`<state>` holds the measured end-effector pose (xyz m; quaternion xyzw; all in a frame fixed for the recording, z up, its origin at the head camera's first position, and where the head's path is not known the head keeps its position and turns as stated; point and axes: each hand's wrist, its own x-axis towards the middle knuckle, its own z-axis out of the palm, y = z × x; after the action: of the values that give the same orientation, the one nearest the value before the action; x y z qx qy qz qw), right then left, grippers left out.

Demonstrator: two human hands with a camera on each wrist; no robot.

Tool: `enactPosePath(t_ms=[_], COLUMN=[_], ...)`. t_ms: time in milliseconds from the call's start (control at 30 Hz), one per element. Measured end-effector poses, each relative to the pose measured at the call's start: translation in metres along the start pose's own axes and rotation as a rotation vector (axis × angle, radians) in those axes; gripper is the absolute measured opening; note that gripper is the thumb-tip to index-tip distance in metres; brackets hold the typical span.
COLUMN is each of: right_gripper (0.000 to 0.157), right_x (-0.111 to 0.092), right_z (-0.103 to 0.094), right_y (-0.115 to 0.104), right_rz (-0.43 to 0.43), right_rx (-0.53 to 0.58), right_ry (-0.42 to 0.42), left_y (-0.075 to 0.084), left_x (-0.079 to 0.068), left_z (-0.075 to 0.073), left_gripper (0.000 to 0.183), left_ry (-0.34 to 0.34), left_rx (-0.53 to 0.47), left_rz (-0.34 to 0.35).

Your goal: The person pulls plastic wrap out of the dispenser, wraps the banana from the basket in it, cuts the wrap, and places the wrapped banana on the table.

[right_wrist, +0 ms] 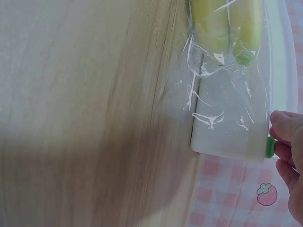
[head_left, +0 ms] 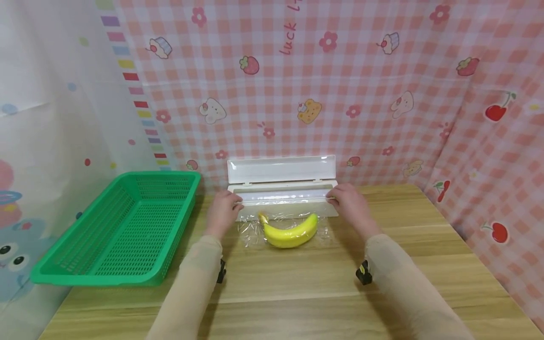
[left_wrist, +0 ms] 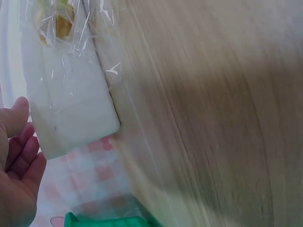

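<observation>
A white cling film dispenser [head_left: 289, 208] stands at the back of the table, its lid [head_left: 281, 170] raised and a roll of film [head_left: 282, 195] inside. Clear film [right_wrist: 222, 109] comes down over its front and around a yellow banana [head_left: 293, 236] lying before it. At the dispenser's left end, my left hand [head_left: 223, 212] holds the corner, thumb on the upper edge and fingers against the end. My right hand [head_left: 350, 205] is at the opposite end, where thumb and fingers pinch a small green slider [right_wrist: 270, 147] on the edge.
A green plastic basket [head_left: 176, 245] stands on the left of the wooden table [head_left: 289, 293]. Close behind the dispenser hangs a pink checked cloth [head_left: 272, 104], and more printed cloth [head_left: 510, 156] borders the right side.
</observation>
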<state>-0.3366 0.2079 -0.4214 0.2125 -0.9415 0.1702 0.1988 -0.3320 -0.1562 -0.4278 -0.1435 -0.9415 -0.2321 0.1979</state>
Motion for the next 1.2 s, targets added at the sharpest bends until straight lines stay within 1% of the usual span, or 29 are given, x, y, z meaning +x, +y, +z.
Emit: enactPosePath(t_ms=[167, 333, 467, 567, 667, 867, 1000, 1100, 1200], right_gripper=[0.009, 0.008, 0.007, 0.008, 0.008, 0.007, 0.008, 0.008, 0.009], right_x=[0.002, 0.005, 0.006, 0.006, 0.005, 0.003, 0.003, 0.002, 0.002], right_z=[0.001, 0.002, 0.005, 0.008, 0.01, 0.01, 0.011, 0.012, 0.012], right_y=[-0.002, -0.003, -0.002, 0.0, 0.0, 0.001, 0.002, 0.003, 0.003], right_rz=[0.057, 0.074, 0.047, 0.025, 0.024, 0.05, 0.05, 0.024, -0.027], right_rx=[0.012, 0.01, -0.014, -0.03, -0.032, -0.023, -0.006, -0.004, -0.004], right_ry=[-0.006, 0.01, 0.019, 0.022, 0.017, -0.016, -0.006, 0.018, 0.047], left_y=[0.001, 0.002, 0.001, -0.001, -0.003, -0.006, -0.005, -0.005, -0.006], left_x=[0.0, 0.0, -0.001, -0.002, -0.003, -0.005, -0.008, -0.009, -0.009], left_z=[0.003, 0.004, 0.006, 0.009, 0.011, 0.013, 0.012, 0.011, 0.011], left_gripper=[0.011, 0.007, 0.008, 0.009, 0.009, 0.008, 0.007, 0.007, 0.008], left_ry=[0.026, 0.066, 0.094, 0.109, 0.117, 0.115, 0.113, 0.109, 0.123], left_rx=[-0.013, -0.022, -0.022, -0.019, -0.021, -0.035, -0.039, -0.039, -0.065], left_rz=[-0.02, -0.032, -0.052, -0.047, -0.031, -0.01, 0.009, 0.016, 0.025])
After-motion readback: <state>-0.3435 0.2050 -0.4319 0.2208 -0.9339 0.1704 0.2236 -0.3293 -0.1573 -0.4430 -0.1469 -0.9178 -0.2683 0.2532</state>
